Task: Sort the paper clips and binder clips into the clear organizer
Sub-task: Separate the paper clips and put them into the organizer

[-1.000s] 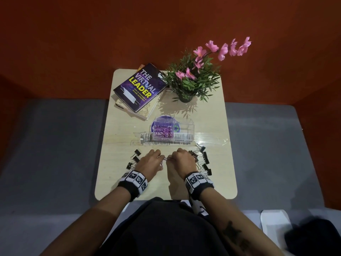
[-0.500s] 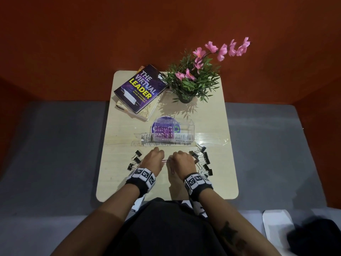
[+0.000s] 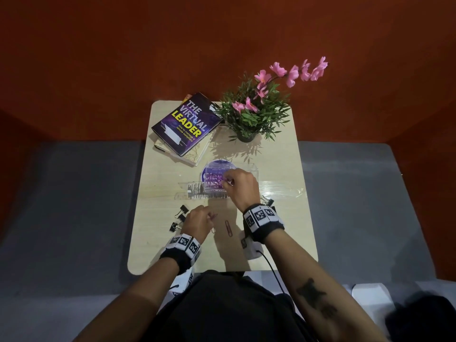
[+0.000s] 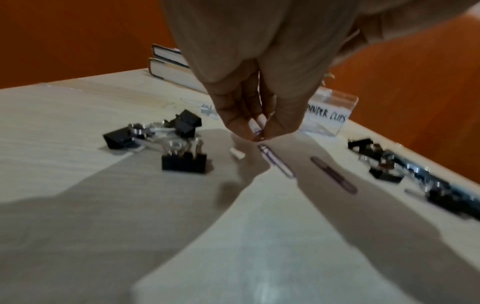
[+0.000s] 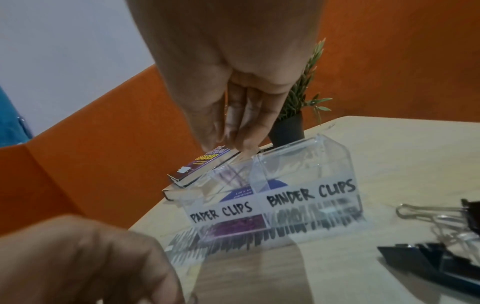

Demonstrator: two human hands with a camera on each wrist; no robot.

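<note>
- Two hands are at work over the table point(image 3: 278, 225). The right hand point(image 3: 240, 185) is above the clear organizer point(image 3: 254, 170), over the compartment labelled "PAPER CLIPS"; its fingertips are drawn together, and something small shows at them in the head view, though whether it is gripped cannot be told.
- Purple paper clips point(image 3: 214, 180) lie inside that compartment; the one labelled "BINDER CLIPS" sits beside it, on the right.
- The left hand point(image 3: 197, 222) is low over the near table, its fingertips point(image 4: 279, 127) pinching a purple paper clip point(image 4: 257, 131).
- Two loose paper clips lie on the table: one point(image 4: 276, 160) just below the left fingertips, another point(image 3: 228, 228) between the wrists.
- Black binder clips sit in two groups: left point(image 4: 166, 142) and right point(image 4: 405, 174).
- A stack of books point(image 3: 187, 125) and a potted plant point(image 3: 256, 112) stand at the far edge.
</note>
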